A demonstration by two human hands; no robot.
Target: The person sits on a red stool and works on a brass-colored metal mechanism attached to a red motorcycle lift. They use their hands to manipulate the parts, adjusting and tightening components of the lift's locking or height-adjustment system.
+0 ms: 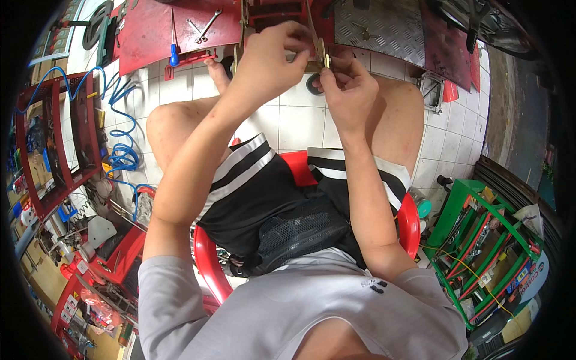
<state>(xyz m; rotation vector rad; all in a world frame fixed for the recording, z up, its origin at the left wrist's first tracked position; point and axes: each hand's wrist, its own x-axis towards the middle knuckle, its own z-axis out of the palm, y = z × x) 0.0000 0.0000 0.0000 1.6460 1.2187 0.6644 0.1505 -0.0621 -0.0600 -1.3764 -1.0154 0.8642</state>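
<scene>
A gold-coloured metal bracket (pixel 326 59) with upright side plates stands at the front of the red workbench (pixel 144 36). My right hand (pixel 348 84) grips its right-hand plate low down, thumb against it and fingers curled behind. My left hand (pixel 282 57) is just left of that plate, fingers loosely bent and apart over the middle of the bracket; whether their tips touch it is unclear. A blue-handled screwdriver (pixel 174 54) and spanners (pixel 207 27) lie on the bench to the left. A checker-plate metal sheet (pixel 378 24) lies to the right.
I sit on a red plastic chair (pixel 408 222) over white tiles. A coiled blue hose (pixel 126 159) and red racks (pixel 72 174) are at left. A green tool cart (pixel 456 222) stands at right, and part of a wheel (pixel 474 24) shows at top right.
</scene>
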